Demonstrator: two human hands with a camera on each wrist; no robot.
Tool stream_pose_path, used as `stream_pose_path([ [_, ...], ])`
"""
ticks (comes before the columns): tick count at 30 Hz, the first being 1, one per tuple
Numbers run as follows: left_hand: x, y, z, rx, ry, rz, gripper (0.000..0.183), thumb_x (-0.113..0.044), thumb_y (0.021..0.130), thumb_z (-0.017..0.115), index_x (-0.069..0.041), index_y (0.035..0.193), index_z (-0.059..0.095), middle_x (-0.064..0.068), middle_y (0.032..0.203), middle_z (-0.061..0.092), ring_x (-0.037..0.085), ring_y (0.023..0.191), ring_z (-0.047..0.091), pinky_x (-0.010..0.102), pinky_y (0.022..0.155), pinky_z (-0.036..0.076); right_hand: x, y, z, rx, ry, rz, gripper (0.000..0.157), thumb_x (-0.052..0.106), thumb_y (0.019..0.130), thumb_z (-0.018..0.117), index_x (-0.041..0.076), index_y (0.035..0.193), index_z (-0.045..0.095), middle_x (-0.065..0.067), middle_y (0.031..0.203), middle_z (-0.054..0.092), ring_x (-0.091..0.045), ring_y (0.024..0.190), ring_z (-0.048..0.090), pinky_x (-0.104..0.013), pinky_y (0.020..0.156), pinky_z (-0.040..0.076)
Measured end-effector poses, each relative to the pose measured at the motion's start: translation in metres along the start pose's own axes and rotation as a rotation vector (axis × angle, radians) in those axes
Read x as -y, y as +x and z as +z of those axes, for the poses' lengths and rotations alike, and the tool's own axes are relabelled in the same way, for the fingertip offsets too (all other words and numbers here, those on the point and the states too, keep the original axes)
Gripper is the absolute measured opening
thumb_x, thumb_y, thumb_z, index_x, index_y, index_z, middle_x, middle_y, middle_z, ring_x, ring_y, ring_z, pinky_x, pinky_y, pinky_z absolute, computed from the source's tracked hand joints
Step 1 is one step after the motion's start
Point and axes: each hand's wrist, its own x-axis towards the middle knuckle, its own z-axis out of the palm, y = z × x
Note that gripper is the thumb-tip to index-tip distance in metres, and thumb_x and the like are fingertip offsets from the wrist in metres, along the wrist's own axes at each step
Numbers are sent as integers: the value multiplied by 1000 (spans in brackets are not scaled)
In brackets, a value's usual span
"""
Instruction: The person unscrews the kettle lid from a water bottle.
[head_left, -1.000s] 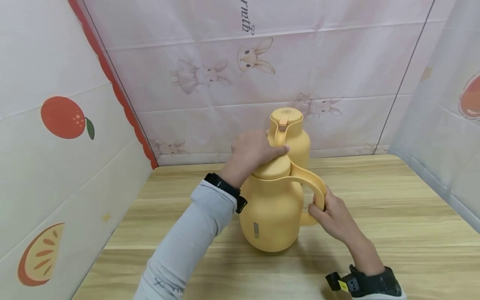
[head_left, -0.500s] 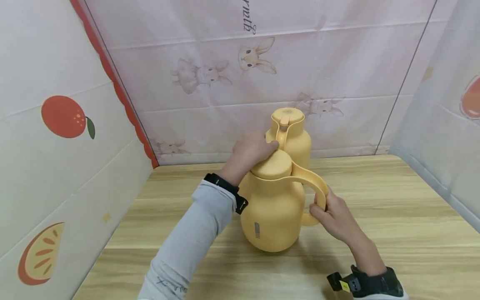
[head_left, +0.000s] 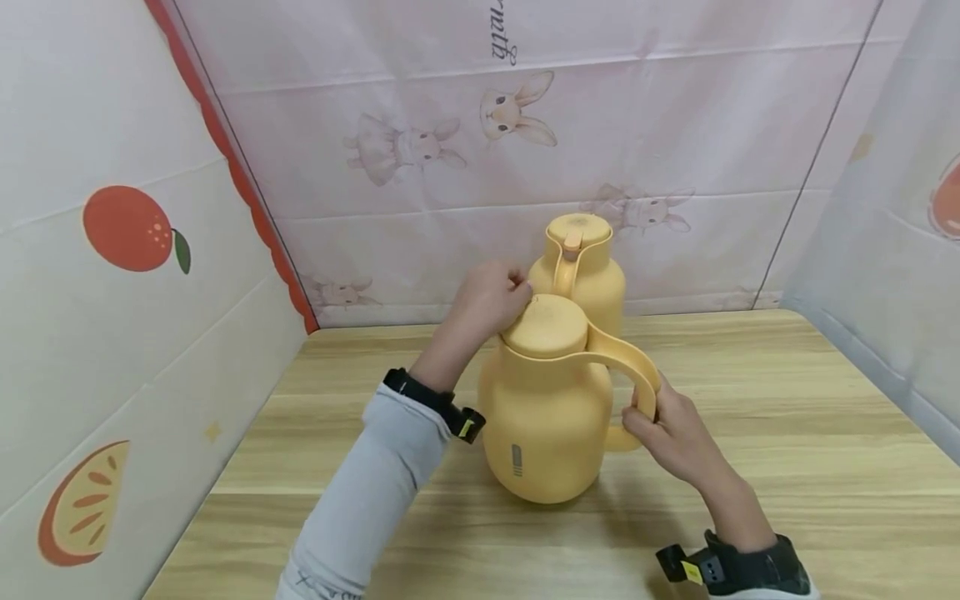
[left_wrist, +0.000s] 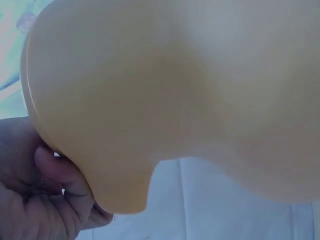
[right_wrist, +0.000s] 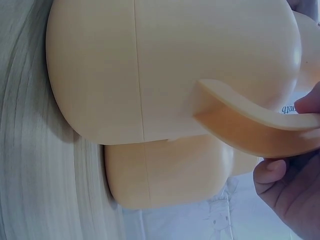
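Front jug (head_left: 551, 417): yellow, upright on bench (head_left: 337, 417), lid (head_left: 546, 327) on.
Right hand (head_left: 671, 433): gripping handle (head_left: 633, 367) with curled fingers.
Left hand (head_left: 487, 296): fingers bent at spout (left_wrist: 125, 190); whether gripping, cannot tell.
Rear jug (head_left: 600, 287): yellow, upright, partly hidden behind.

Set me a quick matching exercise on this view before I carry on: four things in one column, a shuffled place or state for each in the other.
1 left hand
2 right hand
3 rear jug
4 table

A gripping the front jug's handle
B wood-grained, beneath the front jug
C at the front jug's spout
D standing behind the front jug

Pairs: 1-C, 2-A, 3-D, 4-B
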Motion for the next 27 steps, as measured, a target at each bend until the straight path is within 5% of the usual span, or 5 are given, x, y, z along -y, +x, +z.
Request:
stream_pose_path([
  [8, 27, -24, 0, -110, -220, 122, 22, -13, 86, 49, -4, 91, 69, 10, 83, 63, 18, 68, 55, 30, 57, 50, 0, 0, -1, -12, -1, 8, 13, -3, 79, 51, 7, 83, 44, -3, 64, 45, -15, 51, 44, -28, 44, 40],
  [13, 45, -39, 11, -265, -325, 250, 21, -18, 88, 55, -3, 92, 68, 8, 82, 59, 16, 75, 50, 34, 65, 49, 2, 0, 0, -19, 8, 11, 12, -2, 79, 51, 7, 84, 44, -3, 65, 45, -14, 52, 44, -28, 44, 40],
  [16, 52, -46, 19, -364, -373, 285, 20, -20, 87, 59, -4, 92, 69, 7, 81, 57, 17, 75, 51, 32, 58, 50, 2, 0, 0, -19, 11, 17, 12, -2, 79, 52, 7, 84, 45, -3, 65, 46, -14, 52, 44, -28, 44, 40],
  [27, 50, -68, 30, -610, -339, 449, 14, -18, 82, 66, -6, 77, 70, 6, 77, 55, 15, 69, 47, 28, 45, 46, 2, 1, 2, -32, 3, 13, 12, -2, 79, 52, 7, 84, 45, -3, 67, 46, -14, 53, 44, -28, 45, 41],
])
